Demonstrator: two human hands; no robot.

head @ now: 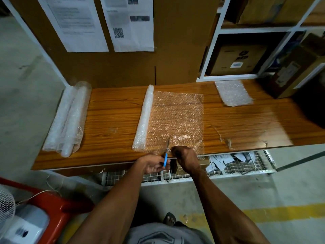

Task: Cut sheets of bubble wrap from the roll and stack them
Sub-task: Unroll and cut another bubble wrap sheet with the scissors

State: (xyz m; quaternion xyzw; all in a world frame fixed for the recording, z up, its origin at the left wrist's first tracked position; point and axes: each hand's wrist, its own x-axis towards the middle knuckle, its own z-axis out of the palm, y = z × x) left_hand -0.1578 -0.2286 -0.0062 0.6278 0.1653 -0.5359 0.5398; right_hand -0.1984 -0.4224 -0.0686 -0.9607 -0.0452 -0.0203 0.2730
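A roll of bubble wrap (143, 118) lies on the wooden table (112, 110), with a stretch of wrap (177, 117) unrolled flat to its right. My left hand (153, 163) grips blue-handled scissors (166, 153) at the table's front edge, blades pointing away into the wrap's near edge. My right hand (184, 159) pinches the wrap's near edge just right of the blades. A stack of cut sheets (232, 93) rests at the back right of the table.
Two more bubble wrap rolls (66, 118) lie at the table's left end. Cardboard boxes (235, 59) fill white shelves behind. A wire basket (241, 164) with paper scraps hangs under the table. A red stool (58, 206) and a fan (5, 205) stand at lower left.
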